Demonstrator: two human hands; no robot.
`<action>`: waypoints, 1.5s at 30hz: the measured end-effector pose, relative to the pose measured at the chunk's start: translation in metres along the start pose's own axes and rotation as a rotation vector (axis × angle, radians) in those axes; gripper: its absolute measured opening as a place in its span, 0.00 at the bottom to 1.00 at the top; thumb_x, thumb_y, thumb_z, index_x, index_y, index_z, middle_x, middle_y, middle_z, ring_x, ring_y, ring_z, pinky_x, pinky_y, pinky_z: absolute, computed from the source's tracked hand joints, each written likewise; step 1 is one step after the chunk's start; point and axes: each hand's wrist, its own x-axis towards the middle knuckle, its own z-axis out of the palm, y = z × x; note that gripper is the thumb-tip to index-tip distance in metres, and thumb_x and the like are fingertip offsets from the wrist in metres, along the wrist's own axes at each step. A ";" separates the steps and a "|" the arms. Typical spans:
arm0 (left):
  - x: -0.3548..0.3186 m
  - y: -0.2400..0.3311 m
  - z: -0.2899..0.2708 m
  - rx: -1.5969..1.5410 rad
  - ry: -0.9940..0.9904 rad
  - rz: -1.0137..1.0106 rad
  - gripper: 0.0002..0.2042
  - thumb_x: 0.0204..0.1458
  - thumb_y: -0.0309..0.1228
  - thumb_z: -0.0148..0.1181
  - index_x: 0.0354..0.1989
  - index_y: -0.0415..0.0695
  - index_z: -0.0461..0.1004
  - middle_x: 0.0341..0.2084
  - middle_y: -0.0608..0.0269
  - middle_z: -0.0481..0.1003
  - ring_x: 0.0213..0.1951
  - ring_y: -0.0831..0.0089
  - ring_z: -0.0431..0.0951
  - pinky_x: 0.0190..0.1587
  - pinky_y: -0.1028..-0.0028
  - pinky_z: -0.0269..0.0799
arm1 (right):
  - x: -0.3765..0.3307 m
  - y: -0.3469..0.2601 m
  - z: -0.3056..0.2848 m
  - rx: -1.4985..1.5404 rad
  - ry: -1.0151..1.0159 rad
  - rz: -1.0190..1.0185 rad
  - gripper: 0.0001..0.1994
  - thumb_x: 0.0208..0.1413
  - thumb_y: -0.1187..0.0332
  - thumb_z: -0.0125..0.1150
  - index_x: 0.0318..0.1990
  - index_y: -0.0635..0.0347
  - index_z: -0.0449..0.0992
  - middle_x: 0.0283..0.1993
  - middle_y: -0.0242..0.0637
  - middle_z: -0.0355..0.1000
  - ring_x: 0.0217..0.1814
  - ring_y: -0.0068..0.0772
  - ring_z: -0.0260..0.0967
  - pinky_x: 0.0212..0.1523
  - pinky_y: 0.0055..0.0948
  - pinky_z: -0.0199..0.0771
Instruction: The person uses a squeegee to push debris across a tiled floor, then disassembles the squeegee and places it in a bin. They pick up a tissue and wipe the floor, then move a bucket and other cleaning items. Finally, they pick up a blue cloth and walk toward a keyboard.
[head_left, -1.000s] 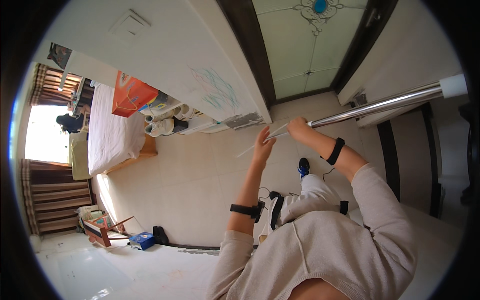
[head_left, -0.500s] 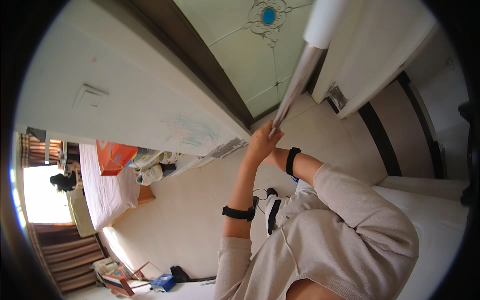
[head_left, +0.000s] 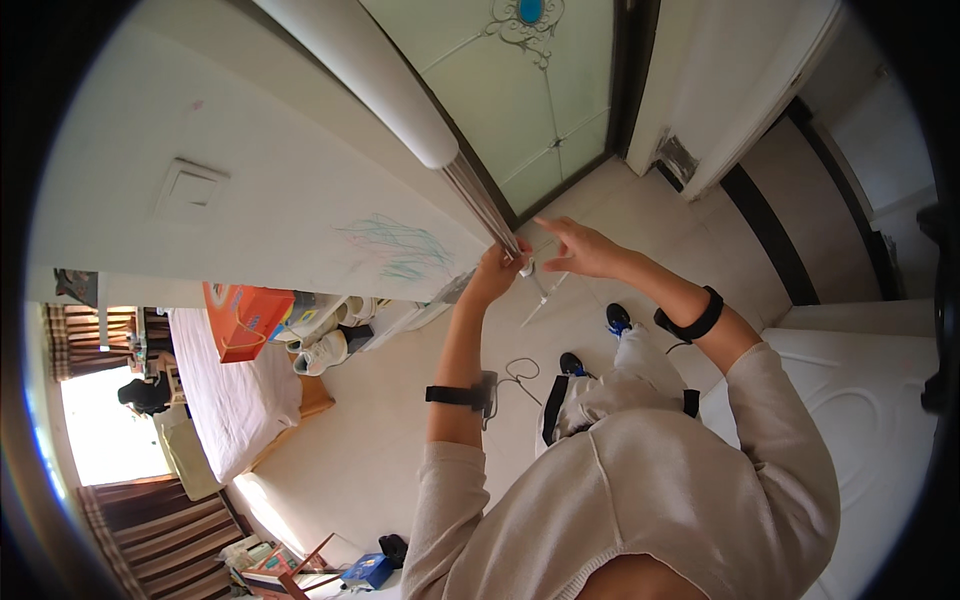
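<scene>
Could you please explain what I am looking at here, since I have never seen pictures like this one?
This is one wide fisheye view from a camera on a person's head, looking down, so straight edges bend. No machine: two bare hands. The left hand grips the thin metal end of a long pole, which has a thick white sleeve higher up. The right hand is open beside it, near a small white piece. Both wrists wear black bands. Below are a pale tiled floor, a bed with an orange box, and shoes.
</scene>
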 end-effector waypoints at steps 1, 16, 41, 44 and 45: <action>-0.001 0.000 -0.002 0.086 -0.019 -0.009 0.09 0.48 0.20 0.54 0.38 0.39 0.67 0.31 0.61 0.72 0.36 0.74 0.71 0.36 0.73 0.68 | 0.010 -0.028 -0.005 0.136 -0.020 -0.021 0.26 0.47 0.60 0.61 0.52 0.60 0.60 0.52 0.47 0.59 0.32 0.35 0.69 0.33 0.32 0.68; -0.040 -0.071 -0.029 0.364 0.401 0.109 0.20 0.41 0.25 0.60 0.46 0.44 0.65 0.40 0.50 0.70 0.45 0.52 0.69 0.44 0.65 0.65 | 0.078 -0.031 0.109 -0.001 -0.033 -0.002 0.25 0.50 0.59 0.55 0.54 0.57 0.59 0.30 0.46 0.72 0.30 0.48 0.70 0.30 0.39 0.69; -0.027 -0.074 -0.043 0.172 0.646 -0.046 0.40 0.42 0.17 0.50 0.65 0.46 0.36 0.61 0.55 0.50 0.57 0.62 0.58 0.44 0.72 0.65 | 0.164 0.007 0.155 -0.022 0.109 0.165 0.14 0.51 0.60 0.53 0.39 0.60 0.66 0.35 0.47 0.68 0.37 0.51 0.68 0.35 0.43 0.68; -0.021 -0.079 -0.037 0.108 0.665 -0.038 0.40 0.42 0.15 0.48 0.65 0.47 0.37 0.63 0.57 0.45 0.58 0.61 0.57 0.44 0.73 0.66 | 0.166 0.014 0.151 -0.029 0.081 0.138 0.14 0.51 0.61 0.53 0.41 0.59 0.65 0.38 0.47 0.67 0.37 0.51 0.67 0.36 0.43 0.68; -0.018 -0.078 -0.034 0.087 0.671 -0.051 0.40 0.42 0.15 0.48 0.65 0.47 0.37 0.63 0.57 0.44 0.58 0.61 0.57 0.44 0.73 0.66 | 0.167 0.016 0.149 -0.033 0.079 0.138 0.14 0.51 0.61 0.53 0.41 0.59 0.65 0.38 0.47 0.67 0.38 0.51 0.67 0.36 0.43 0.68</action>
